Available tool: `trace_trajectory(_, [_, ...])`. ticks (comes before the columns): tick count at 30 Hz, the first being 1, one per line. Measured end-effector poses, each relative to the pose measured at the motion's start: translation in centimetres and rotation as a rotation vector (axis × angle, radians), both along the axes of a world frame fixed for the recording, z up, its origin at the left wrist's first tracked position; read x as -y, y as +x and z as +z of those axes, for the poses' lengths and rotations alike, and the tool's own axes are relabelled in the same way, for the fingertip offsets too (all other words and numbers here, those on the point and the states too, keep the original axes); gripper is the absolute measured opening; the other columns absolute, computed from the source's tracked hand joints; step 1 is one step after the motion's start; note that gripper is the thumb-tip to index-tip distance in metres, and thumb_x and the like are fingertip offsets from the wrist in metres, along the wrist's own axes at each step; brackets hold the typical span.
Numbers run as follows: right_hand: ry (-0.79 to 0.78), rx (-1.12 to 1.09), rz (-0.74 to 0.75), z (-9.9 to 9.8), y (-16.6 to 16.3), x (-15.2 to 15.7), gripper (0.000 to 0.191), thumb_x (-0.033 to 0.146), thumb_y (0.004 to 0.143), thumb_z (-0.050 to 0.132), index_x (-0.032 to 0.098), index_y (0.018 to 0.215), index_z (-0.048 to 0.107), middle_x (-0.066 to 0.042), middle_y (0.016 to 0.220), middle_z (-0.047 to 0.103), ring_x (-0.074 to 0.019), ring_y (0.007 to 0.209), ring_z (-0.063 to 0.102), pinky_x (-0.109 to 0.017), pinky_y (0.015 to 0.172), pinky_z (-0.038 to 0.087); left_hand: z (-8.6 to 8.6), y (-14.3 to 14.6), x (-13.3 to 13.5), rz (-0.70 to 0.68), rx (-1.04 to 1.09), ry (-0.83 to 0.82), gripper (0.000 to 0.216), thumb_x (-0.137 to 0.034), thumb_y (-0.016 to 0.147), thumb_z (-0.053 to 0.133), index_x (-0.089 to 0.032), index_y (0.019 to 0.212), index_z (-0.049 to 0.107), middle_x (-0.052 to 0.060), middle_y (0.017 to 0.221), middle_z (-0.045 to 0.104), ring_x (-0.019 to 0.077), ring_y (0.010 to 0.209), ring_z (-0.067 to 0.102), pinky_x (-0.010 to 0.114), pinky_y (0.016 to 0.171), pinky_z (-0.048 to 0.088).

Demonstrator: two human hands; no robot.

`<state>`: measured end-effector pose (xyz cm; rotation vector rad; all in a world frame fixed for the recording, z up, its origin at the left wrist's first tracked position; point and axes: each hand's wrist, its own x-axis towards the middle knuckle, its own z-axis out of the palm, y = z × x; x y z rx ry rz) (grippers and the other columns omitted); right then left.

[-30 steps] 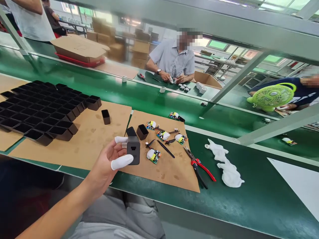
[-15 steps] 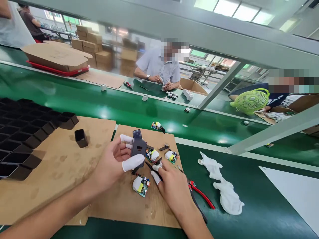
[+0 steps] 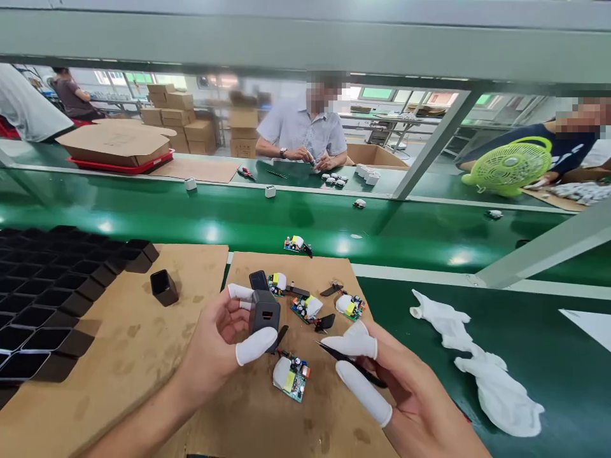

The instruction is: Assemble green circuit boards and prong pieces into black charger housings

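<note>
Over the cardboard (image 3: 258, 426) on the green counter (image 3: 391, 299), your left hand (image 3: 214, 337) pinches a black case (image 3: 266, 315) between thumb and fingers, its small slot turned towards you. A dark flap (image 3: 258, 280) shows just behind the top of the case; whether the two are joined, you cannot tell from here. Your right hand (image 3: 408, 388) pinches black tweezers (image 3: 356, 362) between thumb and forefinger, their tips pointing left, towards the case but apart from it. White finger covers (image 3: 256, 346) sleeve both your thumbs and some fingertips. Between your hands, nearest you, lies one board (image 3: 292, 376); three more boards (image 3: 307, 308) lie beyond it, with dark tabs (image 3: 324, 322) near them. A fifth board (image 3: 296, 243) sits just past the cardboard's far edge. To your left, an open box (image 3: 163, 287) stands alone beside close rows of black boxes (image 3: 52, 273). On your right lie white cloths (image 3: 506, 394). Across from you, a co-worker (image 3: 303, 130) handles a small white part, and a green fan (image 3: 510, 166) stands farther right.
</note>
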<state>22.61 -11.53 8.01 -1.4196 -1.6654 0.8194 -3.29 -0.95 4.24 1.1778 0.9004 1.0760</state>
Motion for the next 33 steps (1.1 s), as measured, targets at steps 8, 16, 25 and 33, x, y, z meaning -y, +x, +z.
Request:
trace_trajectory(8, [0.322, 0.175, -0.175, 2.2, -4.4, -0.4, 0.021, 0.021, 0.108, 0.069, 0.028, 0.100, 0.087, -0.004, 0.091, 0.080, -0.0194, 0.077, 0.075, -0.028, 0.067, 0.061, 0.5, -0.2, 1.4, 0.014, -0.166, 0.083, 0.048, -0.041, 0.074, 0.100, -0.022, 0.107, 0.072, 0.006, 0.104, 0.079, 0.0207, 0.090, 0.075, 0.032, 0.084, 0.067])
trace_trajectory(16, [0.250, 0.263, -0.179, 1.9, -5.5, 1.0, 0.019, 0.020, 0.107, 0.070, 0.028, 0.100, 0.085, 0.002, 0.083, 0.077, -0.0158, 0.069, 0.067, -0.029, 0.058, 0.050, 1.3, -0.3, 2.0, 0.040, -0.274, 0.167, 0.046, -0.041, 0.074, 0.098, -0.022, 0.106, 0.072, 0.006, 0.102, 0.079, 0.0222, 0.089, 0.074, 0.033, 0.080, 0.065])
trace_trajectory(25, [0.227, 0.252, -0.173, 2.0, -5.9, 0.3, 0.025, 0.021, 0.109, 0.065, 0.027, 0.093, 0.083, -0.002, 0.083, 0.077, -0.0200, 0.071, 0.067, -0.031, 0.058, 0.051, 1.4, -0.3, 2.0, 0.061, -0.332, 0.314, 0.044, -0.036, 0.075, 0.099, -0.023, 0.107, 0.072, 0.003, 0.099, 0.079, 0.0208, 0.085, 0.073, 0.031, 0.078, 0.064])
trace_trajectory(33, [0.218, 0.240, -0.181, 1.8, -6.3, 0.1, 0.024, 0.015, 0.107, 0.065, 0.026, 0.092, 0.081, 0.000, 0.082, 0.075, -0.0177, 0.068, 0.066, -0.030, 0.056, 0.047, 1.0, -0.3, 2.1, 0.087, -0.372, 0.370, 0.044, -0.034, 0.075, 0.100, -0.025, 0.109, 0.072, 0.003, 0.099, 0.082, 0.0238, 0.087, 0.077, 0.033, 0.078, 0.064])
